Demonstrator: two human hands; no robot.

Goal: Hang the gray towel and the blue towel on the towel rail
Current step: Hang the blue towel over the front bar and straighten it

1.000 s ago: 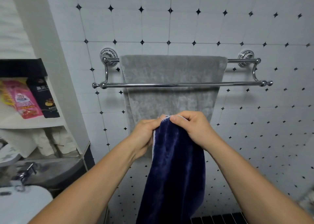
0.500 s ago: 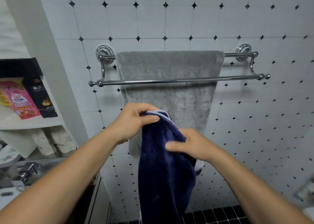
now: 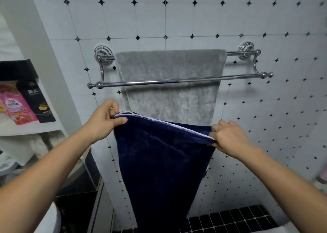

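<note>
Head view shows me the left hand (image 3: 104, 121) and right hand (image 3: 228, 139), close together a moment ago, now pinching opposite top corners of the blue towel (image 3: 162, 162), stretched wide below the free front bar of the towel rail (image 3: 177, 80), ready, I judge, to drape before the hung gray towel (image 3: 169, 66).

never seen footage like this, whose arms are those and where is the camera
No machine here: a person wears a camera on the head, so you look along their own arms. The left hand and right hand each pinch the top edge of the blue towel, spread between them below the towel rail. The gray towel already hangs over the rail's back bar; the front bar is bare. On a shelf at the left stand a pink packet and a black packet.
</note>
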